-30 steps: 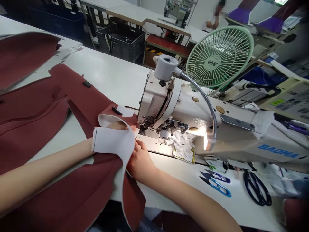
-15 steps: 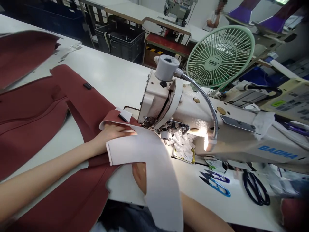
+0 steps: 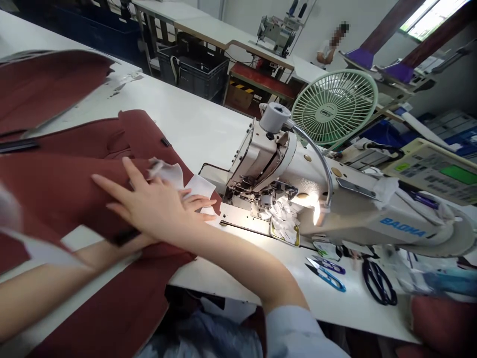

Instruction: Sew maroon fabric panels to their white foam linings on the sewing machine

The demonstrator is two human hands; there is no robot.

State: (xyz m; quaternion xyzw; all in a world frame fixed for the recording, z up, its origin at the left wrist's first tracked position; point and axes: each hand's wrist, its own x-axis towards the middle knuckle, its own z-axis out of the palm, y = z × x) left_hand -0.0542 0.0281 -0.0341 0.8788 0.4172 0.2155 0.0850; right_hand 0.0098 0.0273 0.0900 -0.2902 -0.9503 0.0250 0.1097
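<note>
Left of centre, right hand (image 3: 149, 206) is spread wide on maroon fabric (image 3: 55, 184); left hand (image 3: 199, 203), half hidden, seems flat. Fingertips could be caught by nearby sewing machine (image 3: 283, 164).

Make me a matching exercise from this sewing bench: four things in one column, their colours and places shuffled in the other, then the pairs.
Things:
1. fan
2. scissors
3. fabric
4. thread snips

Descriptions:
A. dark red, spread on the table under the right hand
B. blue, lying in front of the sewing machine
C. pale green, standing behind the machine
D. black, lying to the right of the snips

Pairs: 1-C, 2-D, 3-A, 4-B
</note>
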